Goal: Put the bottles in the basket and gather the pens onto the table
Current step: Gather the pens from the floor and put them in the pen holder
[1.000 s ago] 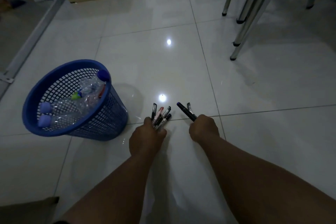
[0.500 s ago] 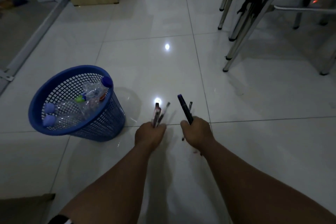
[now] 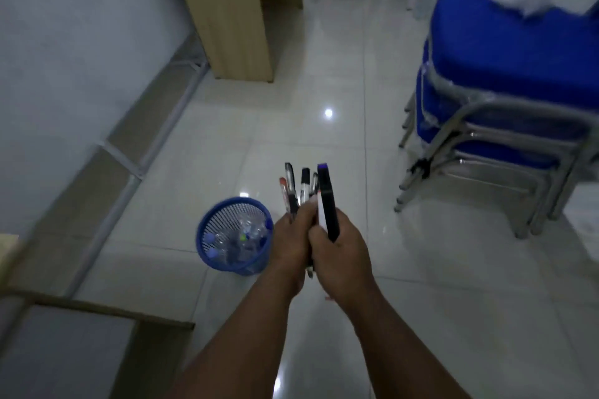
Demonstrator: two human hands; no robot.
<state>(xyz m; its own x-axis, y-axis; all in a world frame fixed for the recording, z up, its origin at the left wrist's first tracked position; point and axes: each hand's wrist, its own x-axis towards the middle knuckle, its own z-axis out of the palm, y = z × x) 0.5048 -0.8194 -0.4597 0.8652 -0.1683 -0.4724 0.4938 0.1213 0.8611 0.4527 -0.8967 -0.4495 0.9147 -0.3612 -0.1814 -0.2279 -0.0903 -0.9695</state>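
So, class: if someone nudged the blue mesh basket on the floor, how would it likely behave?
The blue mesh basket probably slides easily: the tiled floor looks glossy. It likely feels light, holding only what look like empty plastic bottles. Its base seems narrower than its rim, so a high push might tip it.

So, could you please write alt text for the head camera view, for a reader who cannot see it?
Two bare hands, the left hand and right hand, hold a bunch of pens and markers upright together above a white tiled floor. A round blue plastic mesh basket with clear plastic bottles stands lower left; stacked blue chairs stand right.
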